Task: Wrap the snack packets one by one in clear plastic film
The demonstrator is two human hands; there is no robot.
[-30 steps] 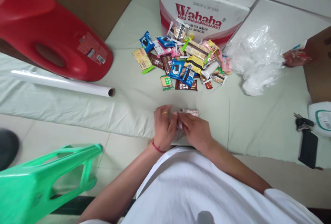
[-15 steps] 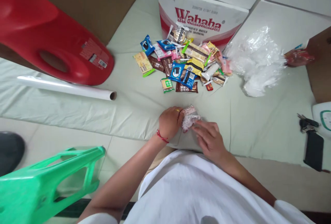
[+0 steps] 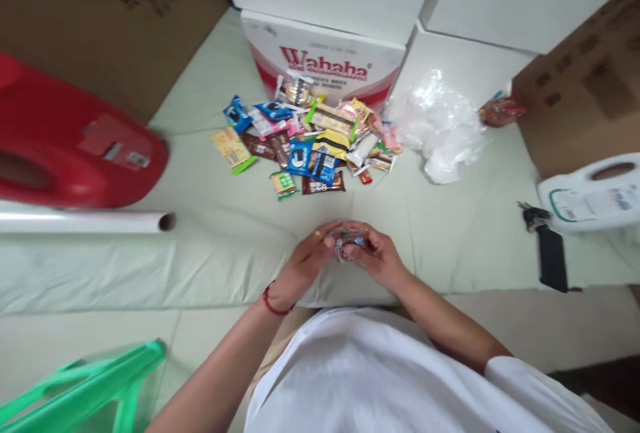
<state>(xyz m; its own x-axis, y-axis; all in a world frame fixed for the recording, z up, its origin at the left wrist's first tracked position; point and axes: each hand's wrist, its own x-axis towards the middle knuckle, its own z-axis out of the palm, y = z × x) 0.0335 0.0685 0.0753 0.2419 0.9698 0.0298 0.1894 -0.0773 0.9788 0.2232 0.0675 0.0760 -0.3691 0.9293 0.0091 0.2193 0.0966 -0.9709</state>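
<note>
Near the front edge of the cloth-covered surface, my left hand and my right hand meet around a small clear plastic packet. Reddish-brown contents and blue marks show through it, but its kind is too blurred to name. Both hands grip it, thumbs towards me and fingers behind, partly hiding it. Beyond them lies a pile of wrapped snacks in blue, brown, yellow and pink. Closest to my hands are a brown snack bar and a small green-and-yellow snack packet.
A white Wahaha carton stands behind the pile, crumpled clear plastic bags to its right. At left are a red jug and a white roll. A white bottle, keys and a black pouch lie right; a green stool stands below.
The packet has been turned and lifted from lying flat, and my right hand has closed on it beside my left. The head view has shifted to the right.
</note>
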